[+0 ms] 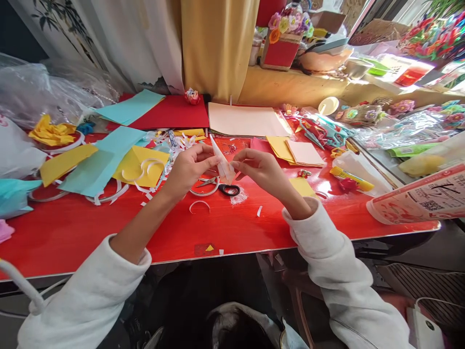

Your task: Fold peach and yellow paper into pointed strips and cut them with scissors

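A pale pink piece of folded paper (225, 167) is held up over the red table, its narrow tip pointing up and to the left. My left hand (189, 167) grips its left side between thumb and fingers. From the right, my right hand (256, 169) pinches its edge with thumb and forefinger. Below the paper lie scissors with black handles (229, 190), partly hidden. A curled paper strip (199, 204) rests on the table in front of them.
Blue sheets (105, 155), a yellow sheet (140, 166) and paper scraps lie at left. Behind my hands is a stack of pale pink paper (247, 120). Small squares (305, 152), a glue tube (351, 178) and a large printed cup (421, 196) are on the right.
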Demonstrator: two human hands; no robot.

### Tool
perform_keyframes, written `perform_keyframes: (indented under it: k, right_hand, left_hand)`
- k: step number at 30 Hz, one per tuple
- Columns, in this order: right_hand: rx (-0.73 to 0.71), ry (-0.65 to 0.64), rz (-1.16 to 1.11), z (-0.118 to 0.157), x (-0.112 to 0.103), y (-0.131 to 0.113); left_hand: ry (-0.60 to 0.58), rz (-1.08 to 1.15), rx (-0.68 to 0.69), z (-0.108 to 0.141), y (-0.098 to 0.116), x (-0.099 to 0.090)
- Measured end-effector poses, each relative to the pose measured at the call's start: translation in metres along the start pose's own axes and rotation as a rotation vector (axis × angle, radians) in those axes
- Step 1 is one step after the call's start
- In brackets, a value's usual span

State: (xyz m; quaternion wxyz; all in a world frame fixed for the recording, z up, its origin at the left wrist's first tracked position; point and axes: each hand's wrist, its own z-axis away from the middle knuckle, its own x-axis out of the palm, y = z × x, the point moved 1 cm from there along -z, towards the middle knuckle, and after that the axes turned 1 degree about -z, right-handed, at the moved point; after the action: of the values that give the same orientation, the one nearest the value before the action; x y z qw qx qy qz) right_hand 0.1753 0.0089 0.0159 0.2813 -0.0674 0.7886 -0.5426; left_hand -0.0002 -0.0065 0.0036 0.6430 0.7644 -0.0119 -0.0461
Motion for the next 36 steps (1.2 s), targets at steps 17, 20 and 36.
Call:
perform_keyframes:
  k: [17, 20, 36]
  right_hand:
    - [-0.038, 0.048, 0.280, 0.002, 0.005, -0.003]
    - [-0.045, 0.043, 0.290, 0.001, 0.006, -0.003]
    - [-0.077, 0.092, 0.317, 0.000, 0.010, -0.001]
  left_hand:
    - [-0.014, 0.005, -0.001, 0.001, -0.003, 0.003]
    - [-0.005, -0.010, 0.003, 0.000, -0.005, 0.002]
    - [-0.010, -0.022, 0.065, 0.005, -0.004, 0.011]
